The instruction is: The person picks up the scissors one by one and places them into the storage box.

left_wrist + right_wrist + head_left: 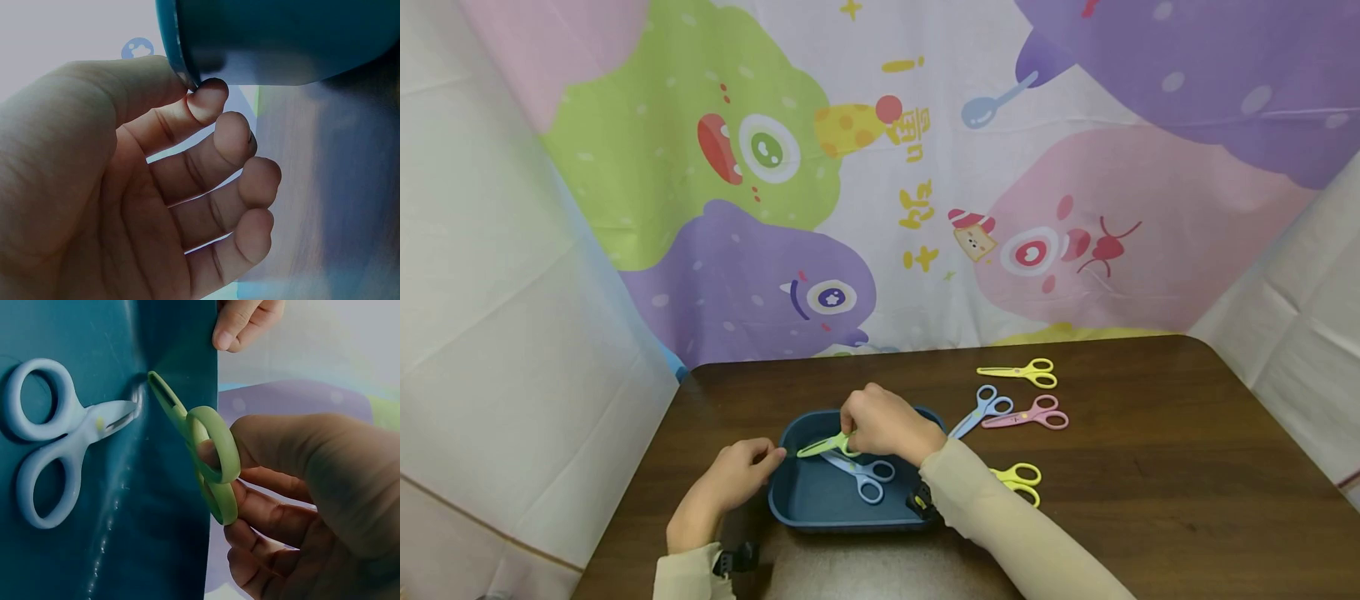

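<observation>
A dark teal tray [850,523] stands on the table in front of me. Its left rim is pinched between thumb and forefinger of my left hand [144,162], the other fingers loosely bent beneath. Over the far side of the tray, my right hand [887,421] grips green scissors [215,450] by the handle loops. Their blades point left and overlap the tray's inner wall. Light blue scissors [859,475] lie on the tray floor, handles toward the near right.
Right of the tray lie yellow scissors [1022,372] at the back, blue scissors [981,412], pink scissors [1030,414], and another yellow pair [1022,479] partly behind my right sleeve. A printed cloth [917,308] hangs behind the dark wooden table [1180,467].
</observation>
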